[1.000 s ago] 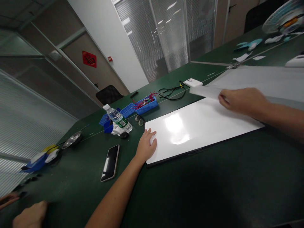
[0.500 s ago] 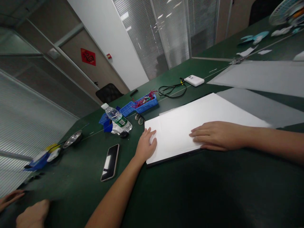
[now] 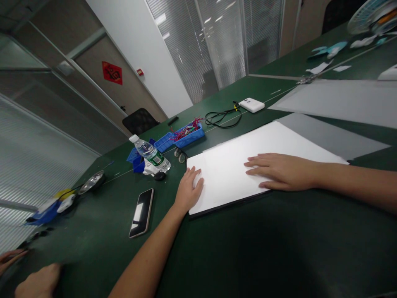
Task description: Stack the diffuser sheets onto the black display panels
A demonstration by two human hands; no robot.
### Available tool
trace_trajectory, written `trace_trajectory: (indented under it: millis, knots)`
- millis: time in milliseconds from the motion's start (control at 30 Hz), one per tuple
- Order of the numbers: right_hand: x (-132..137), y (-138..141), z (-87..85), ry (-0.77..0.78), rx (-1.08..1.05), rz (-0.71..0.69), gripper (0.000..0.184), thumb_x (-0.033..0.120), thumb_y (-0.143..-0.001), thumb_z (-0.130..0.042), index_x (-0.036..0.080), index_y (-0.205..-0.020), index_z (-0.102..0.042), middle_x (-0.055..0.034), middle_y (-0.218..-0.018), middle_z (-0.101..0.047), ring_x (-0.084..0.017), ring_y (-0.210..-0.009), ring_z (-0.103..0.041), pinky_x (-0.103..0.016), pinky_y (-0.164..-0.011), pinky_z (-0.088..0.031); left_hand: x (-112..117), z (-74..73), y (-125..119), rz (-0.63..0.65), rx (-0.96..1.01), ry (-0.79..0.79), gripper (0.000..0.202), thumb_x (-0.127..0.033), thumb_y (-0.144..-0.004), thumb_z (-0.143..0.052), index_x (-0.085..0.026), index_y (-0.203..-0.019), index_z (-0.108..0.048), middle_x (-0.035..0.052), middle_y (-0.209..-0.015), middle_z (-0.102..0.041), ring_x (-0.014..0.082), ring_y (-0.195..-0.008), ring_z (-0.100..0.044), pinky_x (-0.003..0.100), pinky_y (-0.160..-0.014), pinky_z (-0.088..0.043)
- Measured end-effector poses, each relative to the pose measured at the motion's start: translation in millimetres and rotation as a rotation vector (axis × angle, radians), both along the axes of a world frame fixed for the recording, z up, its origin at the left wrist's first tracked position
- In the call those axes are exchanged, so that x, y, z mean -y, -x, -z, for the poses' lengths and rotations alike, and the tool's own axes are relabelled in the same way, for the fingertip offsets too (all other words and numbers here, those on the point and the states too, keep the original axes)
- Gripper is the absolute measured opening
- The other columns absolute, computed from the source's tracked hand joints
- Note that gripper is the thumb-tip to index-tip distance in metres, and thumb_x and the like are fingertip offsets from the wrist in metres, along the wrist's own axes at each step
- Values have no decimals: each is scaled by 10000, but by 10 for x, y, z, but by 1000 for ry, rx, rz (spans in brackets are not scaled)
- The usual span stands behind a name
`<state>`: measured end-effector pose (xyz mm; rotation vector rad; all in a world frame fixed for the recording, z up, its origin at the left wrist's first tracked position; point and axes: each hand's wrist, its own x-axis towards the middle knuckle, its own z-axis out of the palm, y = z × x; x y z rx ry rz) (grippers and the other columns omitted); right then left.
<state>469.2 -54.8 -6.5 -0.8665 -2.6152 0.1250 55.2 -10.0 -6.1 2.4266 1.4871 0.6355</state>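
Note:
A large white sheet of paper (image 3: 226,174) lies on a thin black board (image 3: 229,203), whose dark edge shows along the near side. My left hand (image 3: 189,188) rests at the left end of the paper, fingers spread over its edge. Flat on the paper near its front edge lies my right hand (image 3: 276,171), with its fingers stretched out to the left. Neither hand grips anything. Beyond the right forearm, a translucent grey sheet (image 3: 328,134) sticks out from behind the paper.
A phone (image 3: 142,213), a water bottle (image 3: 151,154) and a blue box of red-wired parts (image 3: 189,136) stand left and behind. A white power bank (image 3: 252,104) with a black cable lies at the back. Another person's hands (image 3: 39,281) show at lower left.
My right hand has shifted slightly away from me across the paper, its fingers a little more spread. My left hand stays at the left edge. The view has moved slightly.

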Motion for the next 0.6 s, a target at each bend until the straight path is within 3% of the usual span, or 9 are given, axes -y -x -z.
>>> trace_trajectory:
  millis: [133,333,433,600]
  knots:
    - [57,56,-55,36,25,-70,613,486,-1059,-623,269,-1630,-581,-110,-1666,-522,-328,-1545,-499,-583,-1290,-405,-1,5,-5,3,-10,4,524,-445,-1054,-615,-176,-1500,-667,170,-1681,-532,369,-1631,-395,595,-1334,-336]
    - [85,72,-126,114,-26,-143,670,477,-1041,-657,341,-1680,-508,-64,-1704,-479,-303,-1561,-482,-546,-1317,-379,-28,41,18,22,-53,-8,555,-401,-1010,-668,-188,-1523,-663,169,-1706,-493,394,-1645,-355,631,-1331,-324]
    - [-4,-60,-151,131,-61,-27,600,513,-1054,-605,339,-1628,-582,-50,-1676,-521,-308,-1508,-542,-538,-1258,-452,-25,25,28,38,-59,2,538,-344,-1022,-628,-187,-1536,-659,170,-1716,-475,391,-1650,-343,631,-1336,-312]
    - [-192,-370,-228,39,-3,369,559,595,-1058,-502,219,-1361,-784,-128,-1383,-745,-363,-1258,-693,-590,-1101,-532,-28,2,52,54,-35,30,563,-220,-998,-569,-193,-1556,-643,142,-1727,-465,369,-1660,-324,626,-1347,-297]
